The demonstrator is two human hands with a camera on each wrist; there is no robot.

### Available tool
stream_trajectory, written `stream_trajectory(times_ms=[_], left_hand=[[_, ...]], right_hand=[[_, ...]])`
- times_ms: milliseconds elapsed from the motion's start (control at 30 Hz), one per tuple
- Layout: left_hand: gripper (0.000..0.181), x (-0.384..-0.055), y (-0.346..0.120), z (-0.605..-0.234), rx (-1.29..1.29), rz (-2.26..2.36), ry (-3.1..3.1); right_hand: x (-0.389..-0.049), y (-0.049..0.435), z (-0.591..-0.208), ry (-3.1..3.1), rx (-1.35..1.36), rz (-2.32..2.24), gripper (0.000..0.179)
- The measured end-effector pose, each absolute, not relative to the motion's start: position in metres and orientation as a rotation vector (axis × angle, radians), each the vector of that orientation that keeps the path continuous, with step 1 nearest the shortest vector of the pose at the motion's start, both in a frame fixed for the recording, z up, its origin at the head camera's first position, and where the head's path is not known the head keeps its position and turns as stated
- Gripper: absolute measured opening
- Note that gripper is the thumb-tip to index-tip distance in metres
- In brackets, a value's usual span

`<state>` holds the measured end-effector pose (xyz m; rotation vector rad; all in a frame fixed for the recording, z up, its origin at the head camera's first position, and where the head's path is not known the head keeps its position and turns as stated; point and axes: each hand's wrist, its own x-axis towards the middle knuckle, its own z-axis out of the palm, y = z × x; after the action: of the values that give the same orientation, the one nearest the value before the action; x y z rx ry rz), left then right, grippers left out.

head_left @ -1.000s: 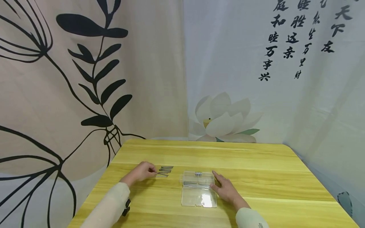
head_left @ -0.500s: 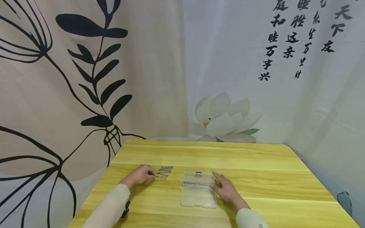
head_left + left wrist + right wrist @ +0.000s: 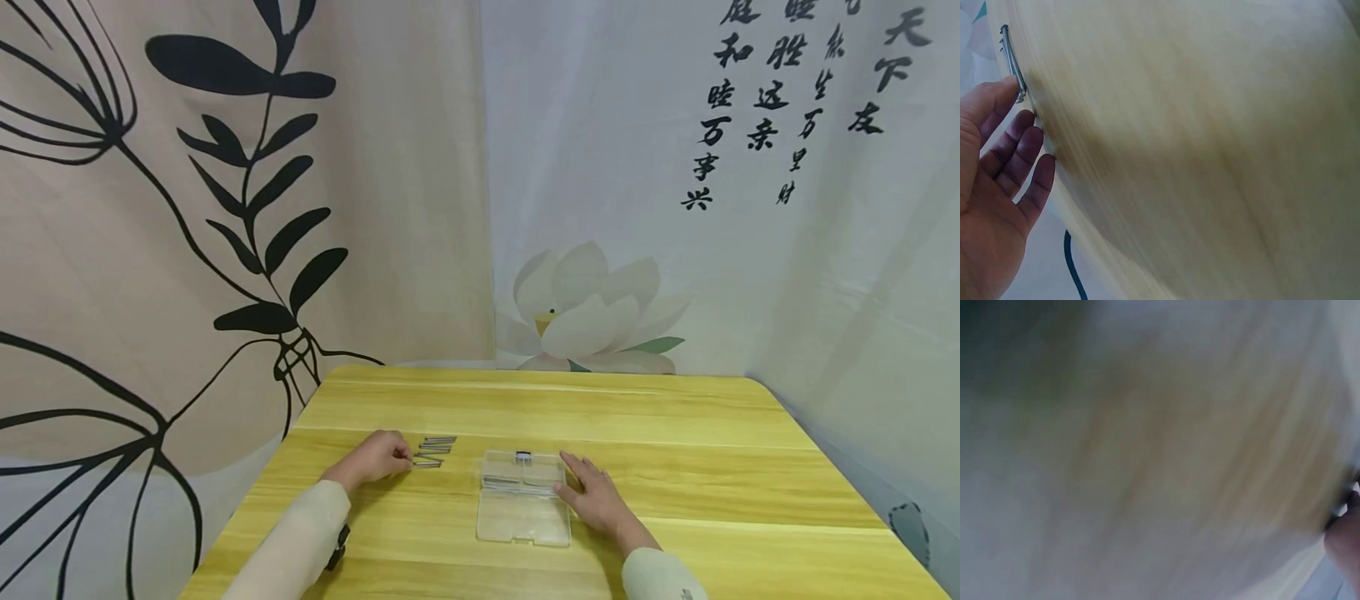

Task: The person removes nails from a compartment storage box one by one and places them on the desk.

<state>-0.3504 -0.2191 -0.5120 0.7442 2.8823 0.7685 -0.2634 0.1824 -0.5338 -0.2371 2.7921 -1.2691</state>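
Nearest, the left sleeve (image 3: 288,546) and right sleeve (image 3: 660,575) run off the bottom edge, and a black object (image 3: 339,546) shows only in part behind the left one. The clear case (image 3: 523,528) lies unfolded on the worktop (image 3: 712,467) between the hands, its see-through walls hard to separate from the wood grain; the grey strips (image 3: 517,484) along its fold are too small to identify. The right hand (image 3: 592,497) is spread with straight fingers, its thumb at the case's right side and covering a little of that edge. The right wrist view is mostly blur, with one digit cut off at its border. Left of the case, the left hand (image 3: 378,455) pinches the near end of a metal rod (image 3: 427,465), the forefinger largely hidden behind the thumb. The other rods (image 3: 435,447) lie just beyond in a loose stack; whether they are nails or screws cannot be told. Past the worktop's far edge hangs a printed cloth (image 3: 405,167), its lettering (image 3: 772,92) cut by the top border.
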Motion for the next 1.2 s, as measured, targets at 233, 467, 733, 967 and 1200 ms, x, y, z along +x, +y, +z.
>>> stream_trajectory(times_ms=[233,467,733,967,1200], left_hand=[[0.005,-0.350,-0.217,-0.506,0.690,0.831,2.849],[0.005,-0.351,-0.218,-0.500,0.674,0.863,2.829],[0.010,-0.353,-0.205,-0.485,0.634,0.943,2.823],[0.015,-0.355,-0.180,-0.475,0.687,1.058,2.743],[0.014,-0.353,-0.146,-0.469,0.788,1.088,2.699]], right_hand=[[-0.262,0.184,-0.535,2.799,-0.262,-1.255,0.062],[-0.265,0.184,-0.539,2.791,-0.246,-1.265,0.061],[-0.264,0.184,-0.539,2.795,-0.241,-1.263,0.063],[-0.265,0.184,-0.540,2.794,-0.256,-1.263,0.062],[-0.265,0.185,-0.540,2.793,-0.261,-1.257,0.062]])
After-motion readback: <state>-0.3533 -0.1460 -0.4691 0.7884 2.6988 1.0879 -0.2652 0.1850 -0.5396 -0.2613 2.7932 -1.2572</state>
